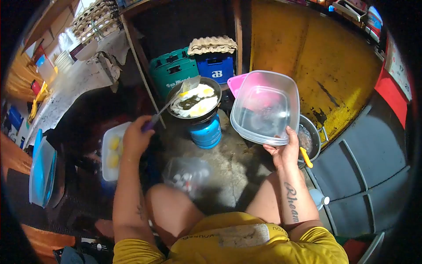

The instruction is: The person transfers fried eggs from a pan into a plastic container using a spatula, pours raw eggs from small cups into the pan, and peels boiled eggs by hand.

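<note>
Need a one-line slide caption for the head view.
Left hand holds a spatula at a pan of frying eggs above a blue cylinder; right hand holds clear plasticware.

A purple-handled spatula (189, 84) slants over a pan (215, 85) of eggs (201, 108), near a tilted clear plastic container (265, 115).

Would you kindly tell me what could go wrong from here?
The pan sits above a blue cylinder, so a nudge from the spatula in the left hand might tip it. The clear plasticware, held only by the right hand near the pan, could slip or warp from heat.
</note>
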Motion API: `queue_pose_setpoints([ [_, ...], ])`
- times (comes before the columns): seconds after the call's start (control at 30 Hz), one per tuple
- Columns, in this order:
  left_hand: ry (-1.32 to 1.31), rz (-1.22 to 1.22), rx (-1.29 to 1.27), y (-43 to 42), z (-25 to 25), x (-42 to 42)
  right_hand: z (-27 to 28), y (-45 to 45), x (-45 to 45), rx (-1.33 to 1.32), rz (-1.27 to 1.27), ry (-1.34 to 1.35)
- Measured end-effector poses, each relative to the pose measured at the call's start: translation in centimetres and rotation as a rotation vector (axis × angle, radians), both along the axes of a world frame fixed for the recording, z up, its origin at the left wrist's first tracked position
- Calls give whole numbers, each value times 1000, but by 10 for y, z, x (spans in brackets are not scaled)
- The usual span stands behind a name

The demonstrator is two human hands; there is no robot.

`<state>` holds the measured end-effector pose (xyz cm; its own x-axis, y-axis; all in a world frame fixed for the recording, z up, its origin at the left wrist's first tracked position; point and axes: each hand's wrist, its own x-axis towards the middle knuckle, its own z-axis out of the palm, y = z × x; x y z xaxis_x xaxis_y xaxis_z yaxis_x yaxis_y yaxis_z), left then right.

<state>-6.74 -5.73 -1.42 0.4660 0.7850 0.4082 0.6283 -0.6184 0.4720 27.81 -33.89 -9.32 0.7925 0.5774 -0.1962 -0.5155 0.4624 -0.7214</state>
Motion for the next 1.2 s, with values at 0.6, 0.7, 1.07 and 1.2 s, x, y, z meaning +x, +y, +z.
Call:
queue_pose_setpoints([
  [0.6, 590, 141, 277, -17, 100, 2, 9, -1, -10, 34, -52, -1],
  [0.7, 685, 140, 262, -14, 113, 20, 7, -1, -7, 33, -55, 20],
  [1.07, 673, 27, -123, -4, 163, 49, 4, -9, 2, 71, -58, 7],
  [1.2, 406, 74, -323, -14, 169, 40, 11, -8, -3, -10, -101, -57],
])
